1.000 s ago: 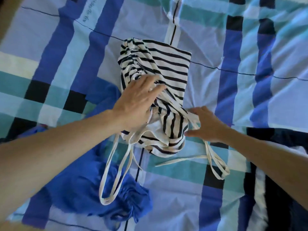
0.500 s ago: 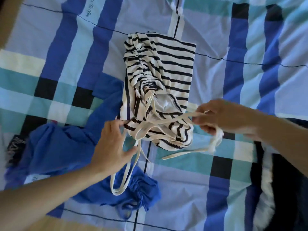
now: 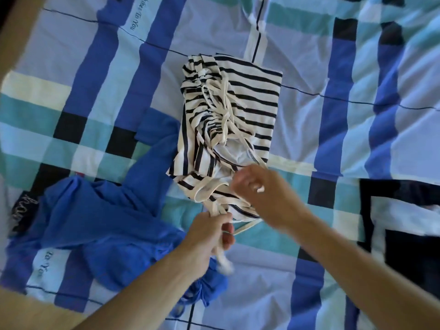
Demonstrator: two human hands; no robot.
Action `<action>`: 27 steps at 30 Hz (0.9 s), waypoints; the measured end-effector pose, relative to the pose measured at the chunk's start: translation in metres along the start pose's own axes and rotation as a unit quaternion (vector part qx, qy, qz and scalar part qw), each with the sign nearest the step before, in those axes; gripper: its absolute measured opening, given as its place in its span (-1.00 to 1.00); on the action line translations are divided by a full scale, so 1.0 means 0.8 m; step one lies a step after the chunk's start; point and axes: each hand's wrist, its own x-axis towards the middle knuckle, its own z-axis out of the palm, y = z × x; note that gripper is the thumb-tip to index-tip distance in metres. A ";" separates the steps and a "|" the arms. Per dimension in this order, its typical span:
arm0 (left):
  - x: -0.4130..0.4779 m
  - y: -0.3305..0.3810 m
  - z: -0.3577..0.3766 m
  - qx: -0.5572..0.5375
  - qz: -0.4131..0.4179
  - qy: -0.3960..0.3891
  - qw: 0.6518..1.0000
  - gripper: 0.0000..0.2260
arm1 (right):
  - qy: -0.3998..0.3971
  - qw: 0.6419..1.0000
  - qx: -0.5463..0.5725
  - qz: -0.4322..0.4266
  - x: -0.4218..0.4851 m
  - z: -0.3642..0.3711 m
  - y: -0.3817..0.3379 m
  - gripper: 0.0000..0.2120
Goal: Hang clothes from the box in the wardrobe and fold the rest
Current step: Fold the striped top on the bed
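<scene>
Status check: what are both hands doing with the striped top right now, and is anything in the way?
Left hand shut on cream ties. Right hand blurred over the striped top, grip unclear. Blue garment bunched right beside it, on the left.

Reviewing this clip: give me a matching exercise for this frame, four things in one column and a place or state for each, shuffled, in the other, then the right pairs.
Things:
1. striped top
2. blue garment
3. left hand
4. right hand

Places or states:
A. crumpled at the near left of the bed
B. closed around the cream straps
C. partly folded at the middle of the plaid sheet
D. over the near edge of the striped top, blurred

Pairs: 1-C, 2-A, 3-B, 4-D
</scene>
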 end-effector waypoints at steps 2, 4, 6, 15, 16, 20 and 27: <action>-0.044 0.008 0.005 -0.028 -0.009 -0.079 0.996 -0.85 | -0.103 0.989 0.095 0.044 -0.039 0.025 0.026 -0.64; -0.080 0.014 0.012 -0.046 0.003 -0.120 0.992 -0.80 | -0.190 0.951 0.227 0.086 -0.066 0.032 0.038 -0.53; -0.101 0.025 0.019 -0.041 0.013 -0.133 0.990 -0.75 | -0.219 0.923 0.306 0.078 -0.084 0.023 0.038 -0.48; -0.031 0.176 0.041 0.085 0.131 -0.155 0.976 -0.51 | 0.009 0.979 0.203 -0.017 -0.004 -0.079 -0.019 -0.41; -0.015 0.191 0.039 0.128 0.134 -0.139 0.973 -0.45 | 0.036 0.980 0.194 -0.013 0.014 -0.086 -0.015 -0.35; 0.028 0.199 0.010 0.400 0.282 -0.022 0.871 -0.51 | 0.106 0.994 -0.036 -0.020 0.046 -0.080 0.029 -0.15; 0.058 0.114 -0.095 0.780 0.533 -0.010 0.329 0.12 | -0.057 0.834 -0.515 -0.190 0.004 0.009 0.118 0.41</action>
